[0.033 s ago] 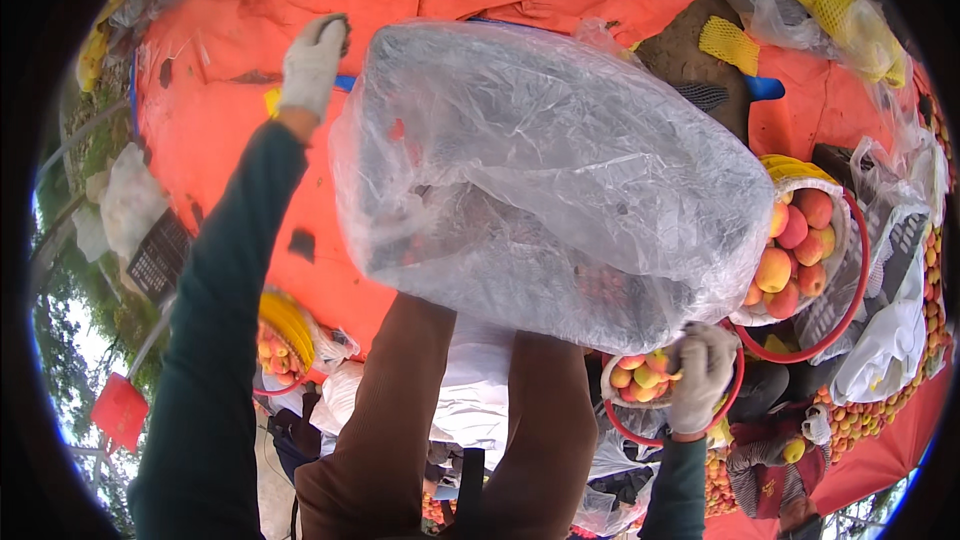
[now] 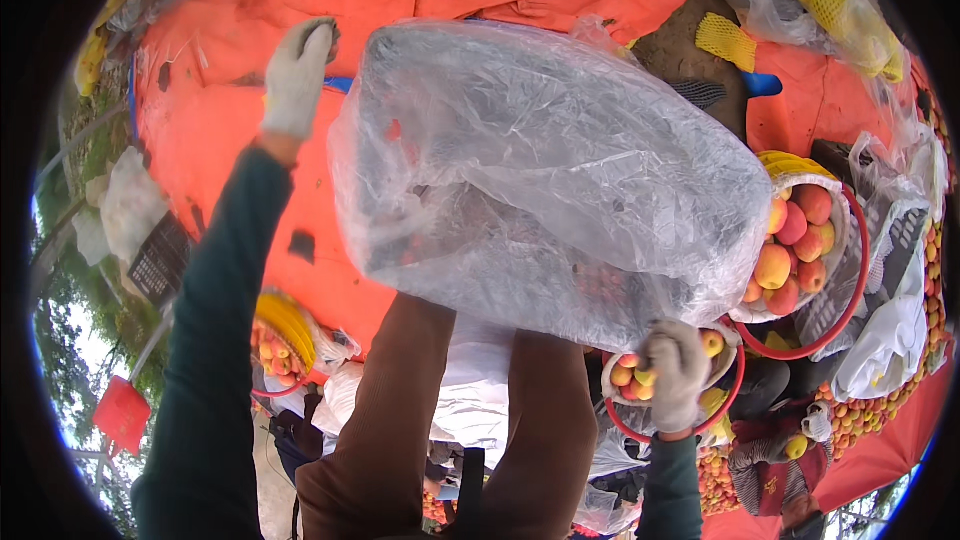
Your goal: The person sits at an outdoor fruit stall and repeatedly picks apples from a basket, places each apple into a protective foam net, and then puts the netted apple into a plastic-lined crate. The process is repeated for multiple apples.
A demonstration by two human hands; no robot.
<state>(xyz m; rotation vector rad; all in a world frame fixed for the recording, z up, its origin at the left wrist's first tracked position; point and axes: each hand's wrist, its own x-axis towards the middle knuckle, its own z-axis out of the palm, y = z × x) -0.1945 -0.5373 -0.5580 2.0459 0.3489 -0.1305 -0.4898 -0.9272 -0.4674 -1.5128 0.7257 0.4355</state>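
A box-shaped container (image 2: 560,160) wrapped in clear plastic film lies in front of my knees; its inside is hard to make out through the creases. My left hand (image 2: 298,75), in a whitish glove, is held beyond its left side above the orange tarp (image 2: 230,155). Its fingers are bent together, and whatever they may hold is hidden. My right hand (image 2: 675,375), also gloved, is at the container's lower right corner, over a basket of apples (image 2: 632,378). Those fingers are curled in and slightly blurred; what is in them cannot be seen.
To the right stands a larger apple basket (image 2: 800,245) with a red handle (image 2: 862,265). Another yellow-rimmed basket (image 2: 285,335) is at the left. Yellow foam nets (image 2: 725,42) lie at the upper right. At the lower right a co-worker (image 2: 775,470) holds an apple near heaped apples (image 2: 870,412).
My right hand has shifted slightly left and up over the small apple basket, uncovering an apple on its right. My left hand has moved slightly left. The wrapped container has stayed in place.
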